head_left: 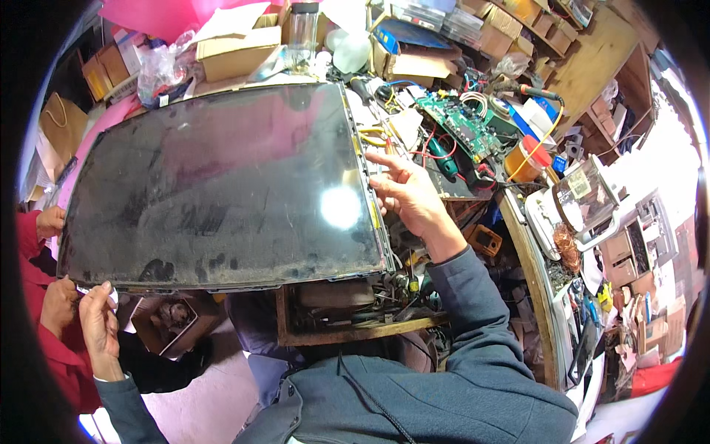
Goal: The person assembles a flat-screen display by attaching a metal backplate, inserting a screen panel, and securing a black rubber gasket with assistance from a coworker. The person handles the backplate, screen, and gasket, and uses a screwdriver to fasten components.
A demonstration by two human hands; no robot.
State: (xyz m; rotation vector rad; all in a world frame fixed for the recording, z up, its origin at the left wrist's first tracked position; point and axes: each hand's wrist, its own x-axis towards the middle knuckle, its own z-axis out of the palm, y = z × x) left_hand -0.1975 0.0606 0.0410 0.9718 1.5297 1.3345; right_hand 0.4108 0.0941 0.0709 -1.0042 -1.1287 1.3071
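Note:
A large flat TV screen panel, dark, glossy and smudged with dust, lies face up across the bench front. At its near left corner, my left hand is closed on the edge, its thumb near the rim. My right hand is at the right edge, its bent fingers on the narrow metal frame; some fingertips are hidden. A co-worker in red sleeves has one hand at the panel's left edge and another hand at the near left corner, close beside my left hand.
A green circuit board, a soldering iron and cables crowd the bench beyond my right hand. Below the panel is an open wooden drawer of tools. Cardboard boxes stand at the back, and a bin is on the floor.

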